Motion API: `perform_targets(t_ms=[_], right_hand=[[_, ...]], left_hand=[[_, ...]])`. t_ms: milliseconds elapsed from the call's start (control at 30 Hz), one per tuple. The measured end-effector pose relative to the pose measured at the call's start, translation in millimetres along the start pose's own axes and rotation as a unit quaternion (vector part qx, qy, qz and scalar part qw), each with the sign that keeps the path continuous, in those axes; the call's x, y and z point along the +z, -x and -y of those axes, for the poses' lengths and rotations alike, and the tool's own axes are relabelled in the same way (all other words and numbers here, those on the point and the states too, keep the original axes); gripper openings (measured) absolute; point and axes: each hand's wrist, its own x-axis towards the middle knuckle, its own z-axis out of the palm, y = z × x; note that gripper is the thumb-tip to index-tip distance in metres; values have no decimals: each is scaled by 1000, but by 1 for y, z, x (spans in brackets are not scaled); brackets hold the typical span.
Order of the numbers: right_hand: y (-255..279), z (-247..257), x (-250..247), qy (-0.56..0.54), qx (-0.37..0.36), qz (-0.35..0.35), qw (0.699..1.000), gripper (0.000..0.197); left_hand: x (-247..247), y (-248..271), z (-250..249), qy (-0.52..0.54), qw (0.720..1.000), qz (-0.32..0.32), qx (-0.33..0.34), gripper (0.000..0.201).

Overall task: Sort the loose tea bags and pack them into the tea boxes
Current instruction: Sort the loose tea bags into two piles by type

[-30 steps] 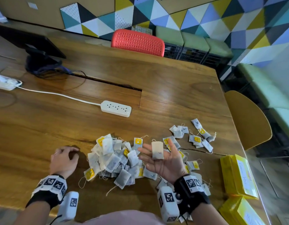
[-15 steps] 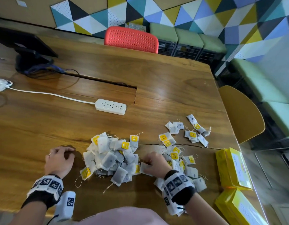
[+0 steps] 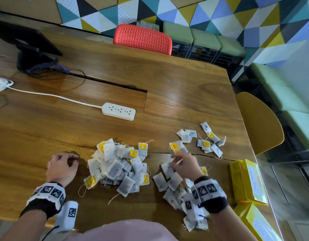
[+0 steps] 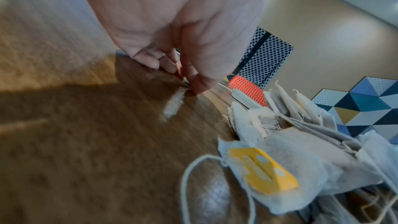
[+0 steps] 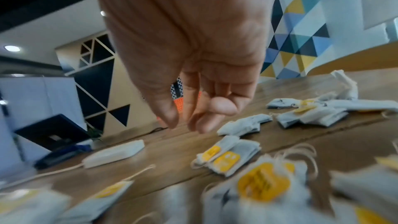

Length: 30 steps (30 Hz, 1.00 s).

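A big heap of loose tea bags point(image 3: 119, 168), some with yellow tags, lies in front of me on the wooden table point(image 3: 46, 122). A second heap point(image 3: 174, 186) lies to its right, and a small group marked with X point(image 3: 202, 141) lies farther back. Two yellow tea boxes point(image 3: 247, 181) point(image 3: 254, 225) sit at the table's right edge. My right hand point(image 3: 176, 160) point(image 5: 187, 123) hovers over the far end of the second heap, fingers loosely bent, holding nothing. My left hand point(image 3: 70, 160) point(image 4: 185, 81) rests on the bare table left of the big heap, fingers loosely curled and empty.
A white power strip point(image 3: 118, 111) with its cable lies behind the heaps, next to a cable slot point(image 3: 106, 87) in the table. A dark monitor stand point(image 3: 33, 54) is at the back left. A red chair point(image 3: 143, 39) and a yellow chair point(image 3: 259, 122) stand at the table's edges.
One second ago my right hand was palm up with a tea bag lying on its fingers. It went down between the heaps and now hovers empty over the right heap. The left hand stayed put.
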Motion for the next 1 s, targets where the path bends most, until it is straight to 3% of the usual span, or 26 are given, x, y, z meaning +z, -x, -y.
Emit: perform_targets(t_ms=[67, 100, 233, 333, 400, 467, 567, 667, 767, 833, 900, 1000], right_hand=[[-28, -7, -16, -18, 21, -76, 997, 29], [-43, -11, -22, -2, 29, -83, 996, 39], [-89, -19, -34, 143, 68, 21, 987, 99], [-110, -21, -38, 227, 59, 106, 966, 124], [-120, -21, -38, 257, 50, 140, 955, 130], [-128, -14, -41, 280, 28, 138, 950, 119], [-136, -5, -43, 281, 0, 92, 955, 75], [-138, -11, -41, 227, 33, 34, 973, 42], [-136, -16, -41, 155, 65, -21, 986, 24], [-137, -20, -45, 63, 95, -77, 991, 21], [-137, -24, -49, -99, 154, -131, 974, 21], [-128, -24, -53, -391, 189, -111, 894, 17]], left_hand=[[-1, 2, -2, 1, 1000, 2, -7, 19], [-2, 2, -3, 3, 1000, 4, -8, 19], [-4, 3, -3, 7, 1000, 12, -4, 18], [-5, 4, -4, 11, 1000, 7, -2, 17], [-5, 4, -4, 14, 1000, 4, -3, 16], [-4, 4, -4, 16, 1000, 0, -3, 15], [-3, 4, -5, 20, 1000, -7, -1, 16], [-1, 4, -5, 15, 1000, -12, -3, 16], [-1, 3, -3, 14, 1000, -14, -1, 15], [-1, 1, -1, 14, 1000, -12, 5, 14], [0, -1, 1, 13, 1000, -9, 10, 12], [0, -2, 2, 9, 1000, -10, 12, 12]])
